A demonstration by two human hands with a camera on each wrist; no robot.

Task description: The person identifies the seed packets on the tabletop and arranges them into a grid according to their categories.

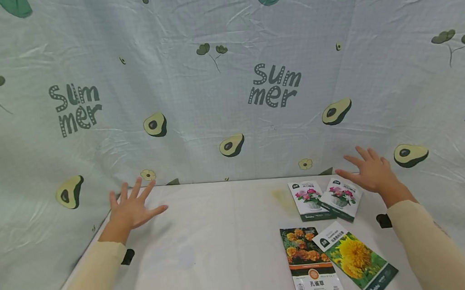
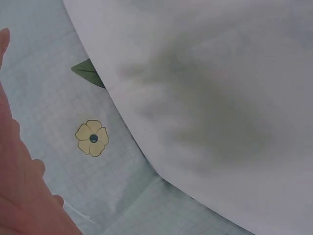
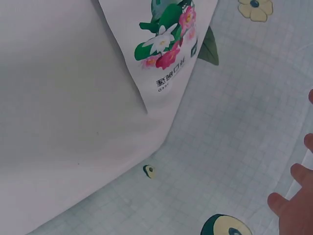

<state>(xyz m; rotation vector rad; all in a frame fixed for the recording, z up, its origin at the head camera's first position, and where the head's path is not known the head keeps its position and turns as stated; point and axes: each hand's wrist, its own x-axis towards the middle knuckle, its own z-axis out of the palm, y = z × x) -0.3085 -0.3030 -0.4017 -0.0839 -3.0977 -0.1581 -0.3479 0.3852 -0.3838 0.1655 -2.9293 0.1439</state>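
Observation:
My left hand (image 1: 130, 212) is held above the left part of the white table, its fingers spread and nothing in them. On the other side my right hand (image 1: 372, 172), also with spread fingers, hovers by the back right corner, nearest to a seed packet with pink flowers (image 1: 342, 198). That packet overlaps a similar pink-flower packet (image 1: 308, 198). Closer to me lie an orange marigold packet (image 1: 309, 262) and, slanting over its edge, a yellow-flower packet (image 1: 358, 258). In the right wrist view one pink-flower packet (image 3: 166, 54) shows near the table edge.
The white tabletop (image 1: 207, 242) ends at the back against a hanging pale cloth (image 1: 195, 93) printed with avocados, flowers and lettering. Small black pieces, one (image 1: 128, 257) beside the left wrist and another (image 1: 384, 221) beside the right, show near the side edges.

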